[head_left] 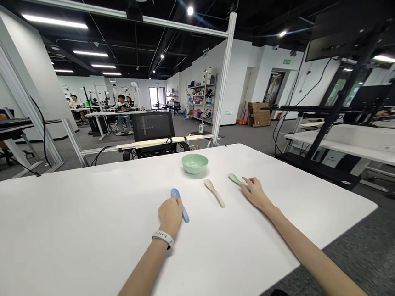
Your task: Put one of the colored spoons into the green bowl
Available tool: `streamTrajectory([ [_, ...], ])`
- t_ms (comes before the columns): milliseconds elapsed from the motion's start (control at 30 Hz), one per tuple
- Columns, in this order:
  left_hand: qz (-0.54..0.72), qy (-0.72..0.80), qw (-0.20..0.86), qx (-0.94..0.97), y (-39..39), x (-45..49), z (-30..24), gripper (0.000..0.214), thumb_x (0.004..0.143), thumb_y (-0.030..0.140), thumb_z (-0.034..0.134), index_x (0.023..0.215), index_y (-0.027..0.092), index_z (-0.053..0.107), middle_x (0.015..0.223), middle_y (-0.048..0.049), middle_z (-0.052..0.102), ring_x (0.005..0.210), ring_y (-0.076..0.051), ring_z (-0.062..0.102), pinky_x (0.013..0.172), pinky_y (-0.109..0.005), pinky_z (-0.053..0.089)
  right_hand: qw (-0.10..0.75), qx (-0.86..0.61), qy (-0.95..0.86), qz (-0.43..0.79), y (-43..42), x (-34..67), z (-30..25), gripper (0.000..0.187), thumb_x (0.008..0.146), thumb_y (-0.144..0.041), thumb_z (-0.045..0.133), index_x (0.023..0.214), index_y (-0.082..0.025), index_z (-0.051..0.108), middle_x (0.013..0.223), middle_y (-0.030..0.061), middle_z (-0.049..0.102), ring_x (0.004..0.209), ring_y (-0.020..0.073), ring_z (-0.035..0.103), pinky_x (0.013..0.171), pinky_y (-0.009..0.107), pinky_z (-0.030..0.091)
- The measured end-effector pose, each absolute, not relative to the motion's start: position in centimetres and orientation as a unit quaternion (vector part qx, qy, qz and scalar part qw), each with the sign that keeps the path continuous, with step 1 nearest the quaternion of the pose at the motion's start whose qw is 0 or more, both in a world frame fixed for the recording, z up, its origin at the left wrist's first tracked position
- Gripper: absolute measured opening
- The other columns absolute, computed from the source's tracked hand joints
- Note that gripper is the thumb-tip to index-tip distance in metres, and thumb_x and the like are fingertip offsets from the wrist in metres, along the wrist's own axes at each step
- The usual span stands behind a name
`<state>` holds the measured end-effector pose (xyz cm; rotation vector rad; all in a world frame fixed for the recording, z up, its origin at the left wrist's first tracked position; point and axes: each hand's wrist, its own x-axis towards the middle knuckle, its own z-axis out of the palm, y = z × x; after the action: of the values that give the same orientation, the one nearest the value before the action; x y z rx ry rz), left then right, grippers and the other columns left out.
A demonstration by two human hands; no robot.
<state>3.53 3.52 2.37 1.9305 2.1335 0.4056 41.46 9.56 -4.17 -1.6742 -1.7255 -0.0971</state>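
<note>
A blue spoon (pixel 185 214) lies on the white table, its bowl end pointing away from me. My left hand (pixel 170 214), with a pale band on the wrist, is closed over the middle of that spoon; the fingertips are mostly hidden. To the right, a light green spoon (pixel 234 178) rests with its handle running under my right hand (pixel 256 192). Thumb and index finger there are apart, one on each side of the handle. Between the hands lies a beige spoon (pixel 215 194), touched by neither. Beyond the spoons stands a green bowl (pixel 195 164), upright.
The white table (pixel 87 231) has rounded corners. A metal frame (pixel 224 76) rises past its far edge, with a black chair (pixel 153 126) behind. Another desk (pixel 363 147) with a dark stand is at the right. Several people sit at desks far back.
</note>
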Motion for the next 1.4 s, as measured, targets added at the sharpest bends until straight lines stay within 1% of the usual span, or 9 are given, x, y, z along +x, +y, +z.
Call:
streamTrajectory([
  [67,0.139,0.730,0.119,0.658,3.5,3.6,2.4,0.056,0.104,0.033,0.025,0.103,0.012,0.078,0.112,-0.0187,0.083,0.107,-0.028,0.076,0.086,-0.036,0.050,0.379,-0.622,-0.680,-0.085,8.8,40.3,-3.4,0.046,0.101,-0.041,0.047,0.134,-0.018,0.070,0.118,0.0183,0.061,0.110,0.0344,0.059,0.106,0.058,0.048],
  [167,0.140,0.732,0.119,0.656,3.5,3.6,2.5,0.056,0.104,0.036,0.026,0.103,0.013,0.078,0.113,-0.0190,0.083,0.107,-0.028,0.076,0.086,-0.036,0.049,0.391,-0.534,-0.743,-0.093,7.5,37.6,-2.3,0.041,0.106,-0.038,0.043,0.131,-0.024,0.072,0.117,0.0161,0.065,0.109,0.0320,0.061,0.104,0.055,0.049],
  [267,0.140,0.732,0.118,0.656,3.5,3.6,2.5,0.056,0.104,0.036,0.027,0.103,0.014,0.078,0.113,-0.0187,0.083,0.107,-0.028,0.076,0.087,-0.035,0.050,0.369,-0.442,-0.815,-0.068,6.5,34.9,-1.9,0.038,0.108,-0.035,0.043,0.127,-0.027,0.075,0.111,0.0133,0.069,0.105,0.0291,0.065,0.098,0.051,0.052],
  [367,0.139,0.733,0.116,0.656,3.5,3.6,2.5,0.056,0.104,0.036,0.026,0.103,0.014,0.078,0.113,-0.0190,0.083,0.107,-0.028,0.076,0.088,-0.036,0.050,0.342,-0.398,-0.849,-0.057,5.9,33.4,-1.9,0.036,0.108,-0.032,0.044,0.124,-0.027,0.077,0.107,0.0119,0.072,0.099,0.0269,0.067,0.091,0.048,0.055],
  [500,0.139,0.732,0.116,0.657,3.5,3.6,2.5,0.057,0.104,0.036,0.026,0.103,0.014,0.078,0.113,-0.0186,0.083,0.107,-0.027,0.076,0.087,-0.035,0.050,0.338,-0.395,-0.852,-0.065,5.8,33.2,-1.9,0.037,0.109,-0.028,0.044,0.123,-0.024,0.078,0.106,0.0124,0.075,0.098,0.0265,0.068,0.089,0.047,0.056],
  [667,0.140,0.732,0.115,0.657,3.5,3.5,2.5,0.057,0.104,0.037,0.026,0.102,0.015,0.078,0.112,-0.0177,0.083,0.105,-0.026,0.076,0.086,-0.034,0.050,0.331,-0.399,-0.852,-0.068,5.8,33.3,-1.7,0.037,0.108,-0.027,0.045,0.118,-0.026,0.081,0.103,0.0121,0.076,0.098,0.0270,0.069,0.088,0.047,0.056],
  [933,0.139,0.731,0.113,0.658,3.4,3.5,2.5,0.058,0.104,0.037,0.026,0.103,0.014,0.078,0.113,-0.0177,0.084,0.106,-0.026,0.076,0.086,-0.034,0.050,0.332,-0.398,-0.853,-0.065,6.0,33.3,-2.0,0.038,0.110,-0.030,0.044,0.115,-0.027,0.082,0.101,0.0107,0.075,0.095,0.0260,0.068,0.086,0.045,0.055],
  [1400,0.137,0.732,0.119,0.656,3.2,3.6,2.8,0.058,0.104,0.038,0.025,0.102,0.014,0.078,0.114,-0.0170,0.084,0.106,-0.025,0.076,0.086,-0.033,0.049,0.338,-0.388,-0.855,-0.068,6.1,33.3,-2.0,0.037,0.109,-0.028,0.045,0.116,-0.025,0.082,0.100,0.0114,0.076,0.094,0.0263,0.068,0.085,0.046,0.055],
])
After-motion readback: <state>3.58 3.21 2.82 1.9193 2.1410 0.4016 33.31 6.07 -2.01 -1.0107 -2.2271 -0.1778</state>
